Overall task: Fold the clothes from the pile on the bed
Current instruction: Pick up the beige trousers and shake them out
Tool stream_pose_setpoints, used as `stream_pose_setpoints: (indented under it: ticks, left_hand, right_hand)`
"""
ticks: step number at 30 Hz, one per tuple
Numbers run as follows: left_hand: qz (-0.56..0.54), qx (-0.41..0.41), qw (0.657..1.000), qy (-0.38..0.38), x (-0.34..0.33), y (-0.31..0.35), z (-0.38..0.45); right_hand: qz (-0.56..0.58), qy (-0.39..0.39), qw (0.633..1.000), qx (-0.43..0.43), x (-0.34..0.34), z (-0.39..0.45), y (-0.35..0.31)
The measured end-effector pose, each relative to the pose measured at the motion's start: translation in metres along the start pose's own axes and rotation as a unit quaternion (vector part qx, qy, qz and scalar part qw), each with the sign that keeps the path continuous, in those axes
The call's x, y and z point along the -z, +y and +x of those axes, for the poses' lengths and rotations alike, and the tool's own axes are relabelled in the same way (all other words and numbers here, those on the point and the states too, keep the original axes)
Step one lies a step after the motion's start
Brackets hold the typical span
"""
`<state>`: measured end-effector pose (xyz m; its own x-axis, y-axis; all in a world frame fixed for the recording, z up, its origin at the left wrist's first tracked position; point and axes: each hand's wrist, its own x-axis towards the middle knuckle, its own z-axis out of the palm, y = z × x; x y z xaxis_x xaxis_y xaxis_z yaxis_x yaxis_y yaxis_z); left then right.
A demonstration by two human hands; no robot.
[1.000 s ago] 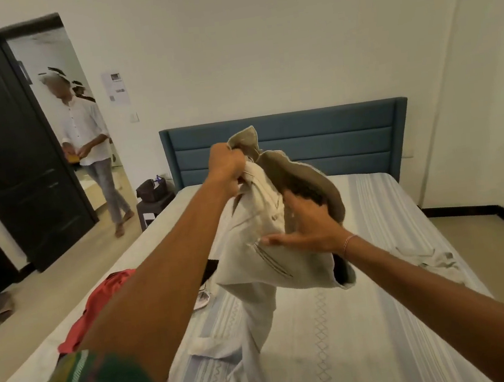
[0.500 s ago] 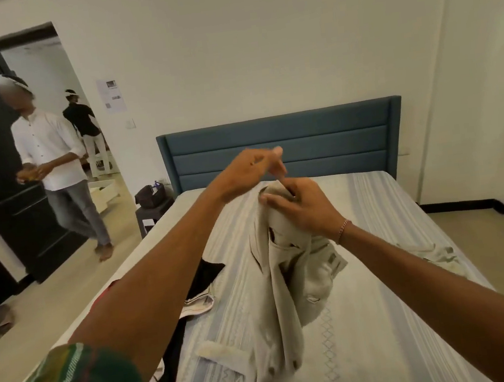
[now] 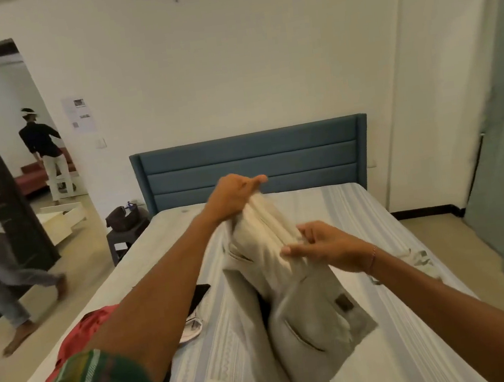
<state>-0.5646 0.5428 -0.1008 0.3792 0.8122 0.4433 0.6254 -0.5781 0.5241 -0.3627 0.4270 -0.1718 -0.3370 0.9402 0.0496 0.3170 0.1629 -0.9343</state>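
- The left hand (image 3: 232, 195) grips the upper corner of the beige trousers (image 3: 290, 281) — held up above the striped bed (image 3: 357, 209).
- The right hand (image 3: 327, 245) pinches the same top edge, just right of and nearer than the left.
- A red garment (image 3: 85, 330) lies at the bed's left edge; a pale cloth (image 3: 417, 257) lies at its right.

trousers (image 3: 290, 281) held above bed (image 3: 359, 225), clothes pile (image 3: 80, 332) left, perhaps another garment (image 3: 417, 257) right, headboard (image 3: 250, 162) behind

Beige trousers (image 3: 290, 284) blurred, legs perhaps cut off below.
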Motion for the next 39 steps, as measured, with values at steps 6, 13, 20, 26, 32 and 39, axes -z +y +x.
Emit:
stream_pose_setpoints:
  ticks: [6, 13, 20, 26, 32, 39]
  left_hand:
    - [0.04, 0.038, 0.997, 0.052, 0.015, -0.047, 0.008]
    - [-0.049, -0.082, 0.995, -0.029, 0.006, 0.01, -0.007]
    - [0.195, -0.117, 0.969, -0.1, 0.003, 0.037, -0.032]
    - [-0.004, -0.012, 0.98, -0.2, 0.002, 0.054, -0.026]
    - [-0.144, 0.082, 0.986, -0.005, -0.007, 0.081, -0.004]
    - [-0.2, 0.185, 0.953, 0.131, -0.013, 0.106, 0.043]
  right_hand:
    - [0.007, 0.008, 0.999, -0.047, -0.003, -0.022, 0.0]
    - [0.234, 0.185, 0.952, -0.063, -0.021, 0.021, -0.048]
    - [0.429, 0.192, 0.883, -0.008, -0.008, 0.022, -0.069]
    - [0.314, 0.178, 0.932, 0.015, 0.015, 0.011, -0.073]
    - [0.023, 0.144, 0.989, 0.032, 0.004, -0.022, -0.048]
    - [-0.183, 0.156, 0.97, 0.042, 0.021, -0.047, 0.02]
